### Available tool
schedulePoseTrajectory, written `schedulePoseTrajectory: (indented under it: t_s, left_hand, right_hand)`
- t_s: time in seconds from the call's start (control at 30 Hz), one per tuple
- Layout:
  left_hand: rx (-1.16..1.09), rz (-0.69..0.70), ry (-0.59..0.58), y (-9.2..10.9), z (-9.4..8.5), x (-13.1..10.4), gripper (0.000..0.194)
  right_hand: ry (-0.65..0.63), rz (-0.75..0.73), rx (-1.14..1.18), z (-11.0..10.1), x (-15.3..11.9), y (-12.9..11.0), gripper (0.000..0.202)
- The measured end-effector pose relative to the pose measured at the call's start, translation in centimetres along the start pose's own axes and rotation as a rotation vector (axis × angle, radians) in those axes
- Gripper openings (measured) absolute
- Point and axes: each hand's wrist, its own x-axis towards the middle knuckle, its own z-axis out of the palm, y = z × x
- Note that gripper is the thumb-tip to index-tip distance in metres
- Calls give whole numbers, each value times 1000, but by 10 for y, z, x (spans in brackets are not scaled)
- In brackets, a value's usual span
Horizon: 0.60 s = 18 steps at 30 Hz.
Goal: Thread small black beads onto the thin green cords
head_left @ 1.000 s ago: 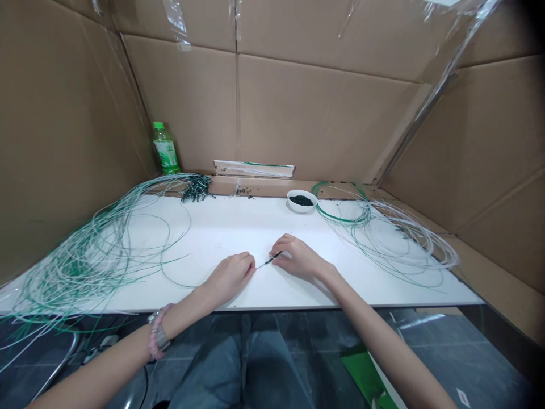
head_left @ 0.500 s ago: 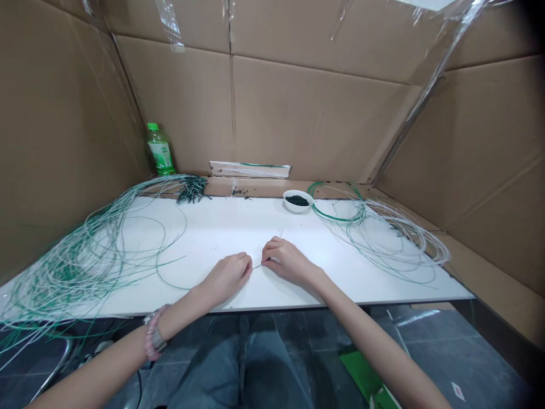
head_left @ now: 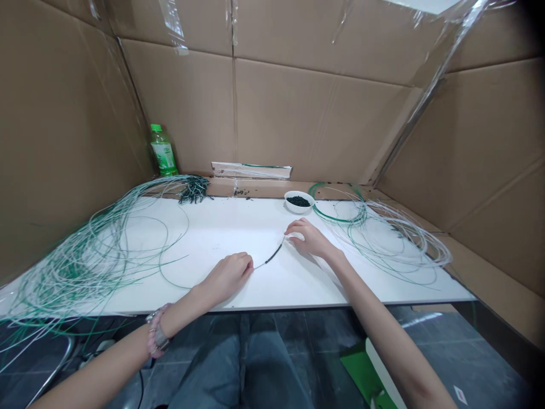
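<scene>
My left hand (head_left: 232, 274) is closed near the table's front edge, pinching a thin pale wire (head_left: 259, 266). The wire curves up to the right, and a row of small dark beads (head_left: 275, 254) sits along its middle. At the far end is my right hand (head_left: 309, 237), its thumb and index fingertip close together around the wire's tip. Behind that hand stands a small white bowl (head_left: 286, 205) filled with dark beads (head_left: 298, 201).
A tangled heap of green and white wires (head_left: 85, 261) covers the table's left side, with dark beaded ends (head_left: 195, 188) bunched behind. Looser wire coils (head_left: 400, 238) lie right. A green-capped bottle (head_left: 163, 153) stands back left. Cardboard walls (head_left: 298, 119) enclose the white table (head_left: 221, 227).
My right hand has moved up and right along the wire to its tip. The beaded stretch, hidden by its fingers before, now shows between the hands. My left hand has stayed put.
</scene>
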Motion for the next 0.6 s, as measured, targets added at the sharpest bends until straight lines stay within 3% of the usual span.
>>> schedulePoseTrajectory:
  t_s: [0.33,0.6]
  left_hand:
    - [-25,15,1,-2,-1,0,24]
    - [-31,18,15,-5,-1,-2,24]
  right_hand:
    - [-114,-120,-194,6,19,7,19]
    - [-142,-158,-226,4,18,7,19]
